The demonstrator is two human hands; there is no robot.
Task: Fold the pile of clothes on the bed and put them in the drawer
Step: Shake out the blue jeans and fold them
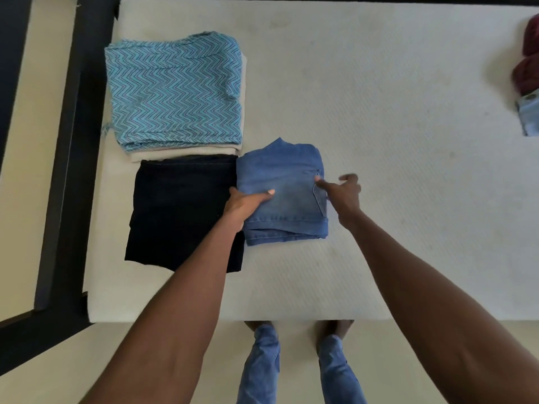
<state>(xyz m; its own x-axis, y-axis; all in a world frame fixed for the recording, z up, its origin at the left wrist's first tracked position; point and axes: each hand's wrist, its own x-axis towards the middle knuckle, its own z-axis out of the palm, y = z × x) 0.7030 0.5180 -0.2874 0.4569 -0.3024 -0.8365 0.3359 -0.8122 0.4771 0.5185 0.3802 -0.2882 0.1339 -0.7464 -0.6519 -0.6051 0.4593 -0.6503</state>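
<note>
- Folded blue jeans [281, 193] sit near the mattress [408, 141] front edge, touching the dark folded garment [180, 211].
- Left hand [248, 202] grips their left edge.
- Right hand [344, 191] touches their right side, fingers loose.

Home bedroom. Evidence: bare cream mattress [379, 112] on dark bed frame [67, 170], beige carpet [17, 199] at 9 o'clock. Folded clothes stacked on mattress w/ zigzag blue fabric [175, 91] at 11 o'clock, dark garment [175, 211] below it, folded jeans [283, 193] at center, unfolded clothes [528, 77] at 2 o'clock.
</note>
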